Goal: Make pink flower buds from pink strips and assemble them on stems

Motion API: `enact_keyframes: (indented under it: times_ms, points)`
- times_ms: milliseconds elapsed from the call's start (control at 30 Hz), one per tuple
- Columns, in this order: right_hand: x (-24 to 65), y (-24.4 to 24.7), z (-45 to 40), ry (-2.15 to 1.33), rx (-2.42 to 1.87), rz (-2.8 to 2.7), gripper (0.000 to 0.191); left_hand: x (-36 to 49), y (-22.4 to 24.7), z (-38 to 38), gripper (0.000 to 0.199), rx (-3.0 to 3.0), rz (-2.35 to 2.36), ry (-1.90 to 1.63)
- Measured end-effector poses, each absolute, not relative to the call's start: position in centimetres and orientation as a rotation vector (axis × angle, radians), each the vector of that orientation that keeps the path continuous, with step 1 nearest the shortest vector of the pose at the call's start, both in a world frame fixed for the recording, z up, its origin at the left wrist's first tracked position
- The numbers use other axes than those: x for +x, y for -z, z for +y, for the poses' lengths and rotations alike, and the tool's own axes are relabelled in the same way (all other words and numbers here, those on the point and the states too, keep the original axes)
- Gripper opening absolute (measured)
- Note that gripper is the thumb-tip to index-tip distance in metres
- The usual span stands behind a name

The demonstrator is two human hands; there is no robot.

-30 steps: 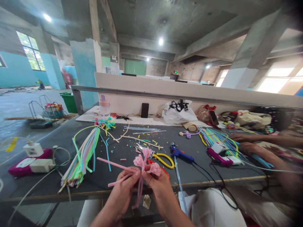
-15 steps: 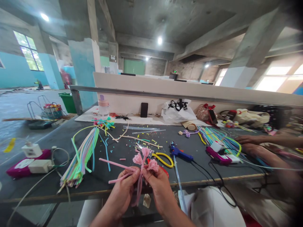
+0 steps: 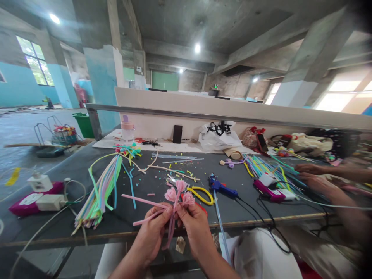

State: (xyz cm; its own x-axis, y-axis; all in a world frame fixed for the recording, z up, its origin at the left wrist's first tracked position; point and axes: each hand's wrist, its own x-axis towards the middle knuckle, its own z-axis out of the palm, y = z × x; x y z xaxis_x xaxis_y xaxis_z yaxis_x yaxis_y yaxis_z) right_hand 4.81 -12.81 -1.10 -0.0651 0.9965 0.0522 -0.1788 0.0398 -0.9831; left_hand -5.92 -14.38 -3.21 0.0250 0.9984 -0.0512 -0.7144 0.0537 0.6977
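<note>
Both hands hold a pink pipe-cleaner flower [image 3: 180, 186] over the table's front edge. It has three fluffy blossoms on top, with stems hanging below my fingers. My left hand [image 3: 153, 231] is closed at the stem junction, and two loose pink stems stick out leftward from it. Pinched just under the right-hand blossom, my right hand [image 3: 195, 228] faces the left one. Behind the blossoms lie yellow-handled pliers [image 3: 203, 195], partly hidden, with something red by them. A blue glue gun [image 3: 222, 188] rests to the right, a clear glue stick running from it.
At left are a bundle of coloured pipe cleaners [image 3: 101, 190] and a purple power strip [image 3: 24, 205]. Another power strip [image 3: 269, 191] with cables is at right, near a co-worker's hands [image 3: 315, 178]. A phone [image 3: 177, 134] and a white bag [image 3: 219, 135] stand at the back.
My hands keep nearly the same grip on the pink flower, with only slight finger movement. The co-worker's hands at right have shifted among the pipe cleaners.
</note>
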Motion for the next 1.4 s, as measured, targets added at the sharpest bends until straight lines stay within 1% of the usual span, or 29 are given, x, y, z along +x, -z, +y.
enact_keyframes:
  times_ms: [167,400,533,900,1067,1233,1400]
  points:
    - [4.6,1.4,-12.8,-1.360,-0.966,-1.141,0.036,-5.9,3.7,-14.4,0.011,0.570,0.608,-1.466]
    - [4.7,1.6,-13.2,-1.361,-0.936,-1.111,0.034,-5.4,3.0,-14.6,0.013,0.575,0.582,-1.449]
    - [4.7,1.7,-13.2,-1.425,-0.896,-1.093,0.033,-5.5,3.0,-14.5,0.015,0.592,0.604,-1.451]
    - [5.7,-0.1,-13.3,-1.399,-1.020,-1.157,0.028,-6.1,2.5,-14.3,0.014,0.704,0.650,-1.441]
    - [5.9,-0.3,-13.1,-1.350,-1.026,-1.157,0.027,-6.3,2.8,-14.2,0.013,0.704,0.669,-1.417]
    - [6.2,-0.9,-13.0,-1.223,-0.997,-1.236,0.020,-6.7,3.1,-14.4,0.018,0.712,0.697,-1.340]
    - [6.6,-1.6,-13.0,-1.180,-1.017,-1.270,0.022,-8.3,2.4,-15.5,0.026,0.983,0.763,-1.277]
